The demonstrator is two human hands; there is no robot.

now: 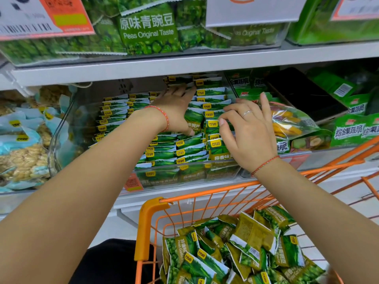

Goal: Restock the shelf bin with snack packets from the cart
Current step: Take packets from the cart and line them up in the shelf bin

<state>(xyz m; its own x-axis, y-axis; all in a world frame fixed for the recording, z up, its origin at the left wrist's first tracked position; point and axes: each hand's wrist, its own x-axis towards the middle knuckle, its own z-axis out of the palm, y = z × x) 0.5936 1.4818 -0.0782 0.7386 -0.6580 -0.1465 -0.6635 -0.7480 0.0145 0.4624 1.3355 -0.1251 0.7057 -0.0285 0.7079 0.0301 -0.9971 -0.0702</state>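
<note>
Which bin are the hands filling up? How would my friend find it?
Start at the orange cart full of green pea packets. Straight above its rim, on the lower shelf, sits a clear plastic bin, where the left hand and right hand rest on the packets. Only it holds neat rows of small green packets with yellow logos; neighbouring bins hold pale blue bags and bigger green bags.

I face white shelves (184,66) under even, bright light. Above me sit clear bins of green pea bags (147,27) behind orange price tags (41,15). To my left lie pale blue packs (18,144); to my right, green veggie-crisp bags (348,130) and a dark tray (303,95).
</note>
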